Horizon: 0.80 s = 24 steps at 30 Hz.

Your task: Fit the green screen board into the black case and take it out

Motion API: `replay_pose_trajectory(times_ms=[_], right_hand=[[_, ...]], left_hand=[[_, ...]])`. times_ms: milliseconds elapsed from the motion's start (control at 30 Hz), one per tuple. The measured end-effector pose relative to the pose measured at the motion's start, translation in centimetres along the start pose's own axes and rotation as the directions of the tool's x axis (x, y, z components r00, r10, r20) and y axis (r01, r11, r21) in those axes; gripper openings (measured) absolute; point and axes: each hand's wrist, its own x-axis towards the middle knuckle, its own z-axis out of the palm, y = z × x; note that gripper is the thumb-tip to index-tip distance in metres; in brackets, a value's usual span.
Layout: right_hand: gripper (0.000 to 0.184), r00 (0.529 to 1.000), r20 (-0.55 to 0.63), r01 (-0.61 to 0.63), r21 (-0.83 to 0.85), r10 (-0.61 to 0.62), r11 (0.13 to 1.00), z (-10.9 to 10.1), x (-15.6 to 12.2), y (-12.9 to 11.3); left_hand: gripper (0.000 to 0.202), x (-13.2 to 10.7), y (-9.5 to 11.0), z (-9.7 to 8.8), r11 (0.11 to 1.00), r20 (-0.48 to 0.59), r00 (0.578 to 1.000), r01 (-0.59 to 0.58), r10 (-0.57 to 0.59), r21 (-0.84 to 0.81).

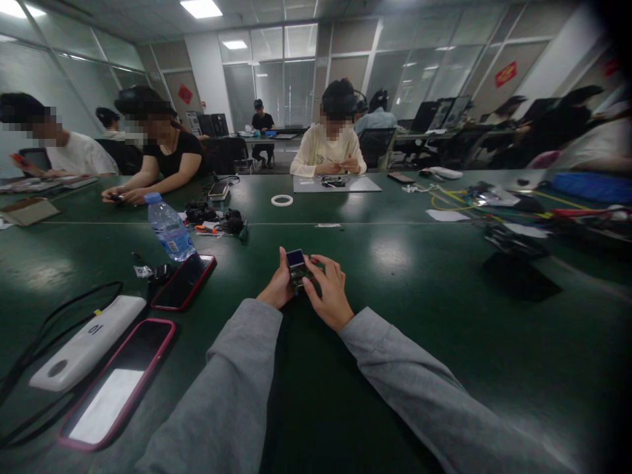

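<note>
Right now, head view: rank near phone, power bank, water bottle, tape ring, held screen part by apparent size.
1. near phone
2. power bank
3. water bottle
4. tape ring and screen part: alike, ring farther, unranked.

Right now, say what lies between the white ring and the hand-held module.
Head view: nothing but bare green table, crossed by a pale seam, between the white ring and the module.

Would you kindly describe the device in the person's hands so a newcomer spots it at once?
On the green table, follow the grey sleeves to where the left hand and right hand meet. They hold a circuit module; unlike the phones nearby, it is tiny, with a bluish screen.
</note>
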Motion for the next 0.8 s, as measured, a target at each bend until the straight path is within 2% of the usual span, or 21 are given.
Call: replay_pose_trajectory(times_ms=[167,500,733,800], right_hand=[[0.047,1.000,0.019,0.007,-0.019,-0.007,1.000,0.15,-0.03,0.17],[0.058,0.999,0.034,0.009,-0.040,-0.008,0.999,0.28,-0.09,0.31],[0.085,0.996,0.063,0.067,-0.051,-0.063,0.996,0.35,-0.06,0.31],[0.088,0.995,0.071,0.076,-0.061,-0.071,0.995,0.39,-0.09,0.29]], left_hand=[[0.067,0.38,-0.06,-0.36,1.000,-0.063,0.998,0.013,-0.013,-0.003],[0.067,0.31,0.20,0.00,1.000,-0.091,0.996,0.023,-0.024,-0.015],[0.072,-0.05,0.27,0.11,0.997,-0.088,0.994,0.061,-0.064,-0.038],[0.073,-0.06,0.24,0.01,0.998,-0.080,0.995,0.061,-0.063,-0.028]])
